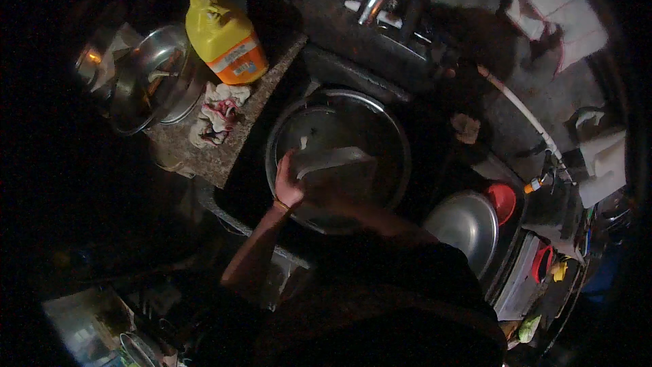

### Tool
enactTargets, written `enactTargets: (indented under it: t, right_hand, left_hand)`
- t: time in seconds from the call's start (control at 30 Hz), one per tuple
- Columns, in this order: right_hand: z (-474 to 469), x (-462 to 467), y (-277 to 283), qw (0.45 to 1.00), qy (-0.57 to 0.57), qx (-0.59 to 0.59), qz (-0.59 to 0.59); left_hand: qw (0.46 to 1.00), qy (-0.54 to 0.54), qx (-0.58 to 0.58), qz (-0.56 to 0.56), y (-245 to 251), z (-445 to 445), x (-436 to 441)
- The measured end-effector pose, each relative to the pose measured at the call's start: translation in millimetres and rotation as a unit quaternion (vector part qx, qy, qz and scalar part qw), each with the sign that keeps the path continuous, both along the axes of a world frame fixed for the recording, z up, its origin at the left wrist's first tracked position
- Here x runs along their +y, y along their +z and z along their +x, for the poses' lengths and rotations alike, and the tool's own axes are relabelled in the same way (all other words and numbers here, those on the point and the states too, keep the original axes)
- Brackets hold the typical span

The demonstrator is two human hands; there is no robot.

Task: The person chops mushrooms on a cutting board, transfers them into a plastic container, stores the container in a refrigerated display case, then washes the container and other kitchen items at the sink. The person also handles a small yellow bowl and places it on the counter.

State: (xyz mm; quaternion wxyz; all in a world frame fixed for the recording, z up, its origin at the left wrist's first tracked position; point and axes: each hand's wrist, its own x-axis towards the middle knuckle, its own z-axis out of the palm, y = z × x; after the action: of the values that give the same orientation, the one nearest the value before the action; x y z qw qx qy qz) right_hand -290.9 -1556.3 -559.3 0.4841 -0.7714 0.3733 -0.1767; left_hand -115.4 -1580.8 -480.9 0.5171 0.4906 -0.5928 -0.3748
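Observation:
A large round metal basin [403, 163] stands in the dark sink before me. My left hand [289, 183], with a thin band at the wrist, is at the basin's left side, beside a greyish object [338, 160] with a pale, curved edge. Whether it grips this object is unclear. From the right, my other forearm reaches over the basin; my right hand [326, 199] is a dark blur near the object's lower part, and its fingers cannot be made out. A small pale piece [304, 142] lies in the basin above my left fingertips.
On the stone counter at left are a yellow and orange jug [226, 41], a crumpled cloth [221, 114] and metal bowls [165, 56]. A faucet [389, 5] stands behind the basin. At right are a metal bowl [468, 229], a red bowl [501, 203] and a white hose [524, 109].

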Motion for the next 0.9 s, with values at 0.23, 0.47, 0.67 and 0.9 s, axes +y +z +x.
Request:
enactTargets:
  t: [0.23,0.47,0.67,0.9]
  right_hand:
    - [-134,3,71,0.979,-0.181,-0.028,0.092]
    - [-35,-7,141,0.946,-0.199,0.074,-0.245]
    - [-23,-48,167,0.913,-0.138,0.207,-0.324]
    - [-72,-63,114,0.943,-0.279,0.142,-0.111]
  left_hand:
    - [0.972,0.068,-0.223,-0.014,43,5,-4]
    - [0.948,0.024,-0.308,-0.074,80,-37,-3]
    - [0.977,0.013,-0.211,-0.006,97,-31,0]
    - [0.971,0.092,-0.219,0.023,82,-8,9]
